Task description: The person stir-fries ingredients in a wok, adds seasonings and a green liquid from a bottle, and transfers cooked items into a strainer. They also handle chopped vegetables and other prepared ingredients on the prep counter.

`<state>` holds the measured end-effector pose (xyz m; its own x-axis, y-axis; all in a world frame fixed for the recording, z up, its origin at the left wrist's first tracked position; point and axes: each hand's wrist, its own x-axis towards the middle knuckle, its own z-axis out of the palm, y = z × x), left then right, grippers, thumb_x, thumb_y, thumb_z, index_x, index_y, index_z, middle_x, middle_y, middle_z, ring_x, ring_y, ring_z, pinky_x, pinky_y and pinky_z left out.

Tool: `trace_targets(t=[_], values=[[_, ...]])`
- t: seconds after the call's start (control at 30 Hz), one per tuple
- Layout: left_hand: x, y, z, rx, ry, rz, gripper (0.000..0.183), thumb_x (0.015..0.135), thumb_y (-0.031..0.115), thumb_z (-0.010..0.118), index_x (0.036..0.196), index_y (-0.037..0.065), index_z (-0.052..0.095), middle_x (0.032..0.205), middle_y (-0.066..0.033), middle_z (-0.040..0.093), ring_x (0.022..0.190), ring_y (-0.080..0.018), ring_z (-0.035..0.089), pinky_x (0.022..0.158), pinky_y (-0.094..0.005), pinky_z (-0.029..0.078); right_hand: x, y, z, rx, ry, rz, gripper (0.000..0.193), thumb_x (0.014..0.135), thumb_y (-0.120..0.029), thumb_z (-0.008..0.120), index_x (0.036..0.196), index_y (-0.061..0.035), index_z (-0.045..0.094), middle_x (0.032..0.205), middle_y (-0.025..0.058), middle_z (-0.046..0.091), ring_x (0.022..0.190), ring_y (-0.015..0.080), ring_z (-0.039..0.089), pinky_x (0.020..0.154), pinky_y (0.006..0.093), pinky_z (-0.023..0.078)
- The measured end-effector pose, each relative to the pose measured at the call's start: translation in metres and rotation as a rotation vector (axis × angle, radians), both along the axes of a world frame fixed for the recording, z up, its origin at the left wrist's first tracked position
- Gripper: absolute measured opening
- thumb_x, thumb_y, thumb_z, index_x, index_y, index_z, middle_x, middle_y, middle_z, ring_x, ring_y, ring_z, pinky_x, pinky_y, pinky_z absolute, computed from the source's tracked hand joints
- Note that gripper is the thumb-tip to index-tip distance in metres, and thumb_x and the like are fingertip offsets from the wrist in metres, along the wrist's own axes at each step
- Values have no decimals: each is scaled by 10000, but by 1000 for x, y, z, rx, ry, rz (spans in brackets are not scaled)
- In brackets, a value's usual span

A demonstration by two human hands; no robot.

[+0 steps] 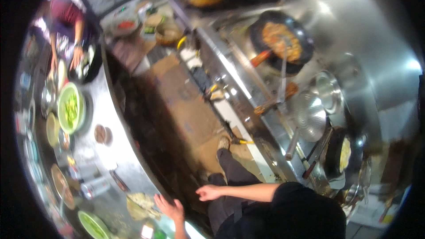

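My left hand [171, 209] is over the edge of the steel counter [133, 159], fingers spread and nothing in it. Beside it lies a crumpled beige cloth [142, 206]. A knife with a dark handle [118, 180] rests on the counter farther up; glare washes out much of its blade. My right hand [209, 192] hangs over the aisle in front of my body, fingers loosely bent and somewhat blurred, with nothing visible in it. It touches neither the counter nor the stove.
Green bowls [71, 108] of cut green vegetables stand on the left counter. A person [66, 15] in a dark red top reaches over a dark pan there. At right, a wok [283, 42] with food and a ladle sits on the stove, near a perforated strainer [309, 117]. Cardboard [181, 97] covers the floor.
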<state>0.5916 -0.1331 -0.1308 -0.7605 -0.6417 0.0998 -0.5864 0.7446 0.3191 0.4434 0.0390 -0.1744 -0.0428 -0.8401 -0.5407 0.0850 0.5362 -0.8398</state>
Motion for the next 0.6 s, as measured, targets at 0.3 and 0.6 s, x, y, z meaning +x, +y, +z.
trace_targets(t=[0.3, 0.6], values=[[-92, 31, 42, 300, -51, -382, 654, 697, 264, 674, 1237, -24, 444, 1290, -289, 368, 1185, -448, 363, 1005, -490, 299, -261, 167, 141, -48, 1053, -1690, 352, 798, -127, 655, 1104, -27, 511, 867, 83, 553, 682, 152, 541, 582, 264, 455], [-254, 16, 74, 657, -874, -771, 459, 879, 435, 532, 1179, 92, 589, 1115, -184, 610, 1030, -298, 587, 876, -337, 454, -347, 190, 214, -328, -176, -1801, 268, 766, 58, 561, 969, -47, 420, 700, 68, 500, 473, 117, 475, 343, 260, 392]])
